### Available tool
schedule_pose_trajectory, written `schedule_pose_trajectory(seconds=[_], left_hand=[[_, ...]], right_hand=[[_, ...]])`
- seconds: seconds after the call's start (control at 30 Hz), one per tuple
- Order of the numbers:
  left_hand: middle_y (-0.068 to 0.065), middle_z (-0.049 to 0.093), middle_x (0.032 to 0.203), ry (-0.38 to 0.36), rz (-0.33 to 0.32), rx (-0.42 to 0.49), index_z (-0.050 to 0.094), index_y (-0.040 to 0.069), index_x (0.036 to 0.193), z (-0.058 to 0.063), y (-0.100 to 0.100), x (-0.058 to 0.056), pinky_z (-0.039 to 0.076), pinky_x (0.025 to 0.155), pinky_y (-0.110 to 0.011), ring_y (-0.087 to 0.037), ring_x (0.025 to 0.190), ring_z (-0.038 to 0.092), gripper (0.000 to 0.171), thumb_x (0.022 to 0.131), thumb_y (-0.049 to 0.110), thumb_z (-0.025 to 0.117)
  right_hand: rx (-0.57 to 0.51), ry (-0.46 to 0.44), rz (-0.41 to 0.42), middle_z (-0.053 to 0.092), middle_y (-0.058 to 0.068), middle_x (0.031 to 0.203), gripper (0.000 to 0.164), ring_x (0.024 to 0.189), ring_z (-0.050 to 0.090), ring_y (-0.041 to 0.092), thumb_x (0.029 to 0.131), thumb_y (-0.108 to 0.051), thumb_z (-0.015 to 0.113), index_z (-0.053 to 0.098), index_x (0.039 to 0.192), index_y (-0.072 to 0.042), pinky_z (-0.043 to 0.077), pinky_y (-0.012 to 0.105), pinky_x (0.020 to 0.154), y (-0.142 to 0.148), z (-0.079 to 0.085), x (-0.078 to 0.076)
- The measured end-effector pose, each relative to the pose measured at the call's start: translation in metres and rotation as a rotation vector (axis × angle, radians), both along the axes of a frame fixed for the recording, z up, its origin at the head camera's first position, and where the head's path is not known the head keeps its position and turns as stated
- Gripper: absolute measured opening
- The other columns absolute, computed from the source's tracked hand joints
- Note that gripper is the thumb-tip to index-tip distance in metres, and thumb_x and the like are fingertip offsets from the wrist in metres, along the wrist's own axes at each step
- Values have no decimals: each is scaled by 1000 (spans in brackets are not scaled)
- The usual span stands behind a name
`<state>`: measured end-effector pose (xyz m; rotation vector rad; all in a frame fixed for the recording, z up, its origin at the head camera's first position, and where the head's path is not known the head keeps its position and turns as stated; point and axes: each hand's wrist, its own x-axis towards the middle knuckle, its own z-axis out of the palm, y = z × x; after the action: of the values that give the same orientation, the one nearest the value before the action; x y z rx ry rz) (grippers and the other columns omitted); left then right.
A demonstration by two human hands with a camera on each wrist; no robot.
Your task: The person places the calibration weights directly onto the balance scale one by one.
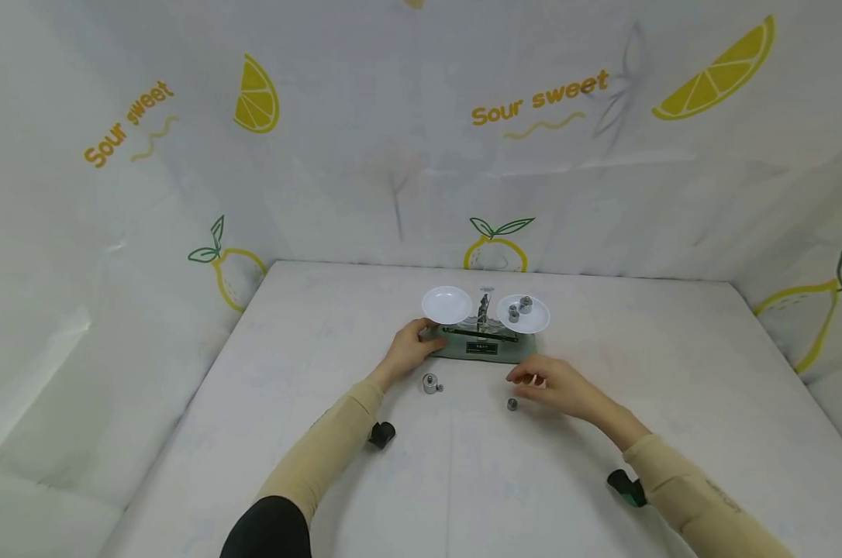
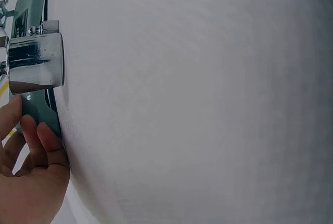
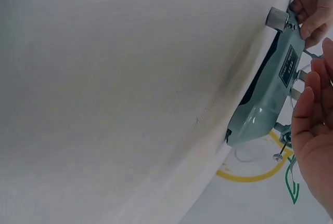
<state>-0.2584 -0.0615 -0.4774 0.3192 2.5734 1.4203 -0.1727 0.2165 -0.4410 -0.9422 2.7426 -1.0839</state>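
Note:
A green-based balance scale with two white pans stands at the middle of the table. My left hand grips the left end of its base, thumb at the front. Two metal weights sit in the right pan; the left pan holds nothing. My right hand, fingers loosely bent with a gap to the thumb and nothing seen between them, hovers before the base's right end. Just below its thumb stands a small weight. A larger weight, with a tiny one beside it, stands near my left hand.
The white table meets a white, lemon-printed sheet behind the scale and at both sides. Black straps show at the forearms. In the left wrist view, the larger weight overlaps the scale's base.

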Motion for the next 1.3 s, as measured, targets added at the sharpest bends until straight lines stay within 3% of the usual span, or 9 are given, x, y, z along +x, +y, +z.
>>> schedule_pose_trajectory(seconds=[0.27,0.53,0.9,1.3], left_hand=[[-10,57,123,-2,3,-1,56,8,121,-1,0,0,46,63,-21,-14,79,56,40,86,25,66],[-9,58,123,-8,16,1,57,9,121,-3,0,-1,48,67,-22,-17,86,59,41,85,25,67],[-11,57,122,-1,-6,15,54,7,123,-3,-1,-1,48,63,-22,-13,77,57,42,87,24,65],[-11,58,118,0,8,-11,55,8,122,-2,1,0,46,62,-20,-13,76,56,41,87,25,66]], right_hand=[[91,-71,62,65,0,87,9,77,54,6,79,-10,71,68,88,-10,47,22,68,-1,-6,-4],[205,-140,71,65,-2,90,16,79,53,6,79,-15,72,68,93,-10,46,21,69,0,-11,-12],[196,-235,113,63,-4,92,14,79,52,1,80,-15,71,68,94,-13,47,20,70,2,-13,-17],[169,-238,122,63,-3,91,12,80,52,2,83,-17,69,65,94,-13,46,20,70,2,-13,-15]])
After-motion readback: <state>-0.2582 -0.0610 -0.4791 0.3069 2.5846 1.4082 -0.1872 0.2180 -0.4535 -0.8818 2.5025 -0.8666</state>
